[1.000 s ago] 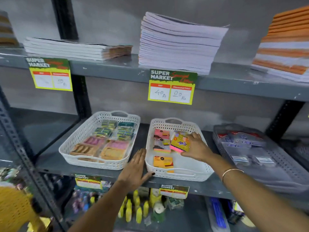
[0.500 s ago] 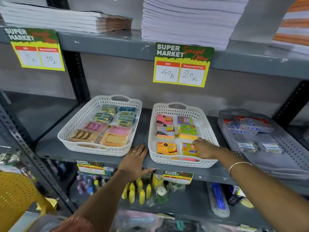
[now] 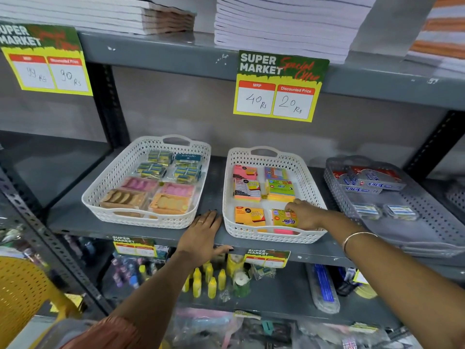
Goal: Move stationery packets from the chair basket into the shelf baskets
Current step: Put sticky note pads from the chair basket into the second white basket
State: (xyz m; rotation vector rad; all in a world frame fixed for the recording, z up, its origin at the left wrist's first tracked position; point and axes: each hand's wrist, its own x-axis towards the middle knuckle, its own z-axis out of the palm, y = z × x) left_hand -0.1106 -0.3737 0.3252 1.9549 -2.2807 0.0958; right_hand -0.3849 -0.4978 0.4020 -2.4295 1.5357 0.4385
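Two white lattice baskets stand on the grey middle shelf. The left white basket holds several packets of erasers and small boxes. The right white basket holds several sticky-note packets. My right hand is inside it at the front right, fingers resting on a yellow sticky-note packet that lies flat on the basket floor. My left hand lies flat and open on the shelf edge between the two baskets. A yellow perforated chair shows at the lower left; its basket is out of view.
A grey basket with stapler boxes sits at the right on the same shelf. Stacks of notebooks fill the shelf above, with price tags hanging from its edge. Glue bottles and pens lie on the shelf below.
My right hand carried the yellow sticky-note packet from the basket's back toward its front right corner and set it down. The left hand stayed on the shelf edge. The camera moved closer.
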